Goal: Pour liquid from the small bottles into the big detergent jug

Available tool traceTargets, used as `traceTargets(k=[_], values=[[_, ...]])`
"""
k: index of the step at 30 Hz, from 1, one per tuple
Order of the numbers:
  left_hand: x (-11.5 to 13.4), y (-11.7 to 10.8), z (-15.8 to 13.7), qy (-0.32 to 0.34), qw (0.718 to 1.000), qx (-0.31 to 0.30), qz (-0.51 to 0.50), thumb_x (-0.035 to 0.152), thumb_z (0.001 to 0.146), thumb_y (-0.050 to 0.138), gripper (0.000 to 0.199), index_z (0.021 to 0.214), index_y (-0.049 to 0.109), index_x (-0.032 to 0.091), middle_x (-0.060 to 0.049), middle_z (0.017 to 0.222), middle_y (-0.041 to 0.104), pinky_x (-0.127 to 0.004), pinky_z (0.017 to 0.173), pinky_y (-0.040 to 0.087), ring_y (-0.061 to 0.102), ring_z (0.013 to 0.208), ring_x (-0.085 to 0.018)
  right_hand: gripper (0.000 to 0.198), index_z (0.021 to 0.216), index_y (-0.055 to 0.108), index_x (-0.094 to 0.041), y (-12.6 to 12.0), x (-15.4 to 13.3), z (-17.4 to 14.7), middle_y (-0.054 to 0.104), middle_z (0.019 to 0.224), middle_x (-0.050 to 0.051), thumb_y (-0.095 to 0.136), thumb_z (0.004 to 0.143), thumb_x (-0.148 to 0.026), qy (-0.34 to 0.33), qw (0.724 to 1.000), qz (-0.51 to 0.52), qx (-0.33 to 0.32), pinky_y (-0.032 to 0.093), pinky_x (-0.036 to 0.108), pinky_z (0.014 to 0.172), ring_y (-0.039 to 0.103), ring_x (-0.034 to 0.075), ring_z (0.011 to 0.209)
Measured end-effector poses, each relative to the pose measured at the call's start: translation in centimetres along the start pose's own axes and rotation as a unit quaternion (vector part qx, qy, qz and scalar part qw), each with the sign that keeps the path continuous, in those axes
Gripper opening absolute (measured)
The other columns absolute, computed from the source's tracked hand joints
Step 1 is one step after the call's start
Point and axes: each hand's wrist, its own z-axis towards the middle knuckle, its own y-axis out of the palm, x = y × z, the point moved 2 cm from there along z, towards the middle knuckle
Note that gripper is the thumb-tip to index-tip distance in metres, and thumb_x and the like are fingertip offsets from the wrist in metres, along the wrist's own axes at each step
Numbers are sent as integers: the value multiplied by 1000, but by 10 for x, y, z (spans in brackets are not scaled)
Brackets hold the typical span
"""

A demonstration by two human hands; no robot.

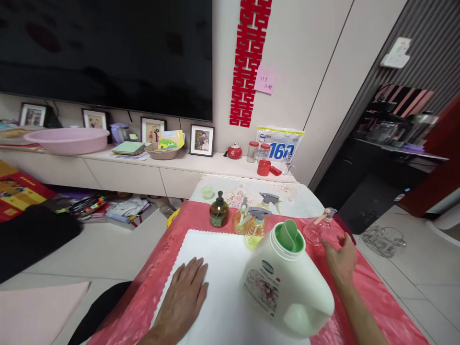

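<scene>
My left hand (pixel 184 299) lies flat on a white scallop-edged cloth (pixel 221 263), holding nothing. At the right, my right hand (pixel 341 256) is slightly blurred, its fingers apart and curved beside a clear bottle (pixel 327 225) with a pink and clear top. A clear dish-like object (pixel 312 235) sits just left of its fingertips; whether they touch it I cannot tell. Between my hands stands a big pale green detergent jug (pixel 287 287), uncapped, with a green spout in its mouth. Behind it are grey-headed spray bottles (pixel 258 220) and a dark green pump bottle (pixel 219 211).
A red cover (pixel 158 258) lies over the table, with a floral cloth (pixel 287 194) at the far end. A small green cup (pixel 207 192) stands there. Beyond is a low cabinet (pixel 179 165) with picture frames, red-lidded jars (pixel 252 151) and a pink basin (pixel 68 140).
</scene>
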Motion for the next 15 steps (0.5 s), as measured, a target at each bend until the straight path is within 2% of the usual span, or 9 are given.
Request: traceTargets(k=[3,6,10,13,15], values=[[2,0,0,-13,1000,-12,-6,26,96,50,33,125,67,21,-8,127,74,-45,105,44,66,120,-28,86,137,55,-7,-26,-22,-17,64,120,19,51,77,-69,-4,1000,23,2,50,52,93,65,33,96],[4,-1,-1,-30,999,-38,-13,24,97,49,35,127,66,21,-9,131,72,-47,106,45,65,122,-29,75,127,64,-16,-32,-61,-15,67,117,12,50,79,-72,-64,995,38,-73,52,43,91,67,29,99],[6,-3,0,-45,997,-64,-27,24,96,50,35,128,65,21,-9,132,72,-50,107,46,65,124,-31,62,113,70,-19,-3,-122,16,69,117,9,51,79,-68,-173,960,21,-220,52,38,92,66,26,104],[7,-5,1,-52,995,-71,-35,22,95,51,35,127,65,21,-10,133,71,-51,107,46,64,125,-31,54,118,70,-18,31,-160,37,69,118,10,54,84,-56,-240,925,-19,-296,50,37,90,65,26,103],[8,-6,1,-58,995,-75,-42,21,95,51,35,128,64,21,-10,134,70,-51,108,46,64,126,-31,46,118,70,-16,53,-178,44,71,109,11,58,86,-47,-265,903,-57,-332,49,37,88,65,25,98]])
